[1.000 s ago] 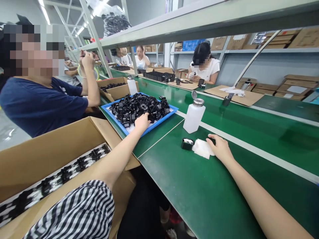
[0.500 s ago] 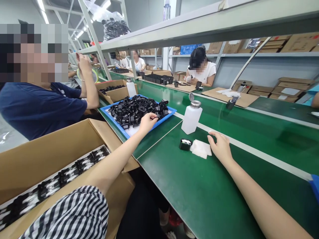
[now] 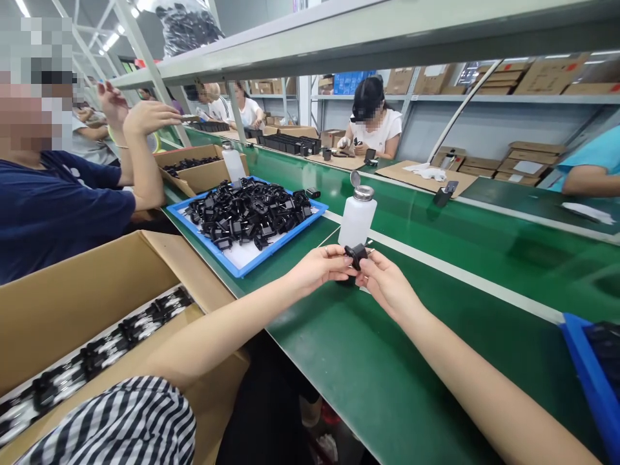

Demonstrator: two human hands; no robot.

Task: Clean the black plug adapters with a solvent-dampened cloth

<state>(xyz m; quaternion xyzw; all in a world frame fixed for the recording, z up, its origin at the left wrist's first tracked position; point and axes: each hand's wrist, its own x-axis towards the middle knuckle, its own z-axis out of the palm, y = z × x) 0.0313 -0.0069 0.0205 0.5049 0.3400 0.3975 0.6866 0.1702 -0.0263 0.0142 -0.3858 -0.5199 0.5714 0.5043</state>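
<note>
Head view: left hand [image 3: 317, 268] and right hand [image 3: 388, 284] pinch a small black plastic plug [image 3: 357, 256] above the green counter [image 3: 334, 342], near the white plastic bottle [image 3: 357, 221]; if either slips, it could drop

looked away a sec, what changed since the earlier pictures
The left grip moved right, away from the blue tray, and now holds a black part; the right grip shifted left and took hold of it too. The white bottle and blue tray stayed put.

Bright overhead tube lights [image 3: 111, 42], soft sheen on green tabletop [image 3: 334, 349], wide-angle stretched edges
</note>
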